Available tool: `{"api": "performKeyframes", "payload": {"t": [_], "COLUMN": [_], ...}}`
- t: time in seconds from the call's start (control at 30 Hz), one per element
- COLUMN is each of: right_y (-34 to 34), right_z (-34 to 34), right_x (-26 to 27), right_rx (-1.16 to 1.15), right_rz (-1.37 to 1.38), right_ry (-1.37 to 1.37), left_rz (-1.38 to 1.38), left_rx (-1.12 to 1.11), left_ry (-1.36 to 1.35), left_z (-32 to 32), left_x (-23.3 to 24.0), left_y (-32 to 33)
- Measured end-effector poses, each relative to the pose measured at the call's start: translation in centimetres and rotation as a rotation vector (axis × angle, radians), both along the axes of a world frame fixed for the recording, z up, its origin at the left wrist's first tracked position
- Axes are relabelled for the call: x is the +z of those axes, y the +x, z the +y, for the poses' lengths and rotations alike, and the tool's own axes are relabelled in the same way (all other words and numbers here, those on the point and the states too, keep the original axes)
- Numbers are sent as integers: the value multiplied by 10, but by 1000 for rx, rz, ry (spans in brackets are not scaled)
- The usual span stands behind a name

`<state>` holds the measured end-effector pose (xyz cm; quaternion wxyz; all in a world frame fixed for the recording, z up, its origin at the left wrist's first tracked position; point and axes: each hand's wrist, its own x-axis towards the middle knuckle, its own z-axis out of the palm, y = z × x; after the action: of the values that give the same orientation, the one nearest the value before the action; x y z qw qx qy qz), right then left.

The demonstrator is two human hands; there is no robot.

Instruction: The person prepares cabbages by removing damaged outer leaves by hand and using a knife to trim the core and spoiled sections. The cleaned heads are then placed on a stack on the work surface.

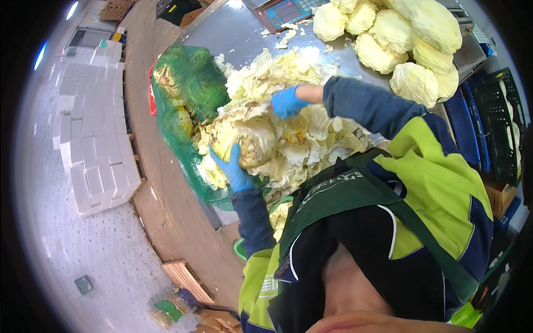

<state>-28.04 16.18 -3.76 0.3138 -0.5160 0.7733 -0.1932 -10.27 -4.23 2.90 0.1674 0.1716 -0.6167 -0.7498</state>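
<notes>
Browned outer leaves cover a large cabbage head [243,139] lying on a heap of loose leaves [308,141]. My left hand [234,168], in a blue glove, steadies it from its near left side with thumb and fingers spread on it. Just above the cabbage's right side is my right hand [287,102], gloved in blue and closed on a small tool, blurred, with a bit of red at the grip; its blade points towards the cabbage, and its kind is hard to make out. A green mesh sack [195,87] with more cabbages lies to the left.
Pale trimmed cabbages [391,31] are piled at the metal table's [245,29] upper right. A device with a keypad [287,10] stands at the far edge. Black and blue crates [501,125] stand at the right. White boxes [98,141] are stacked on a pallet across the floor.
</notes>
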Motion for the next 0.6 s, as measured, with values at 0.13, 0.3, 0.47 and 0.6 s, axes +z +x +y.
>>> {"api": "performKeyframes", "payload": {"t": [0.13,0.3,0.47,0.6], "right_y": [-50,17,82,106], "right_z": [28,4,-6,-30], "right_x": [13,63,1,-21], "right_rx": [-411,-576,-553,-676], "right_rz": [-595,-425,2,-16], "right_ry": [-339,-286,-401,-449], "left_rz": [-112,-45,-113,-216], "left_rx": [-88,24,-41,-172], "left_ry": [-30,-631,-1262,-1570], "left_z": [-38,-59,-40,-30], "left_x": [0,-24,0,23], "left_y": [20,29,38,47]}}
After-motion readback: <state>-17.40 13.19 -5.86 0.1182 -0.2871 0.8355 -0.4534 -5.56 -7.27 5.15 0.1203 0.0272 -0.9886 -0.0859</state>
